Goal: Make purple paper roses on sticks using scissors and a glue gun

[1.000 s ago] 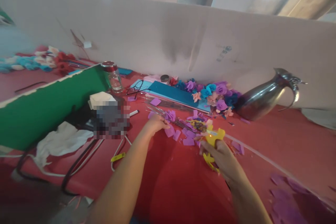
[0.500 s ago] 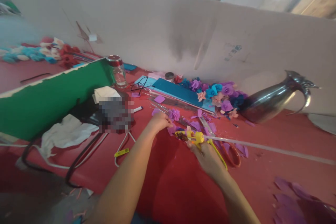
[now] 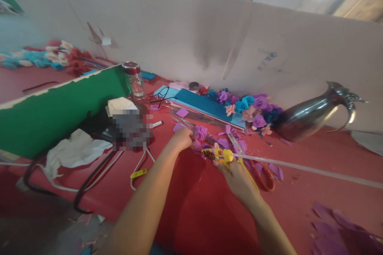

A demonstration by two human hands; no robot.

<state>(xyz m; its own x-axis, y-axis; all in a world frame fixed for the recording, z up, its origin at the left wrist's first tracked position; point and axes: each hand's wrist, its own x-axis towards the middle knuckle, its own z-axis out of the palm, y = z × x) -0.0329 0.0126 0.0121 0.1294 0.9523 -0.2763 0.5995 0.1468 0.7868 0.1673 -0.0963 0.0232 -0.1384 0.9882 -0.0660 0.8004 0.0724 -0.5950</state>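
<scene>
My right hand [image 3: 239, 177] is wrapped round a yellow glue gun [image 3: 223, 155], its nozzle pointing left. A long clear glue stick [image 3: 299, 168] sticks out of its back toward the right. My left hand [image 3: 182, 139] is closed, its fingertips pinching what looks like a purple paper petal [image 3: 196, 146] close to the nozzle. Just beyond the fingers is a purple paper flower [image 3: 200, 132]; whether it is joined to the petal I cannot tell. Scissors [image 3: 265, 177] with orange-red handles lie beside the glue gun, partly behind it, among purple paper scraps [image 3: 223, 142].
Paper flowers [image 3: 248, 107] are heaped against the wall, with a metal jug [image 3: 308, 115] to their right. Blue sheets [image 3: 200, 103], glasses [image 3: 161, 95] and a glass jar [image 3: 137, 83] lie farther back. A green box [image 3: 66, 111] and cables [image 3: 89, 185] occupy the left. Purple petals [image 3: 335, 227] lie near right.
My left fingers have curled in more, and the purple flower beyond them shows more spread out. The glue gun has shifted very slightly; my right hand keeps its grip.
</scene>
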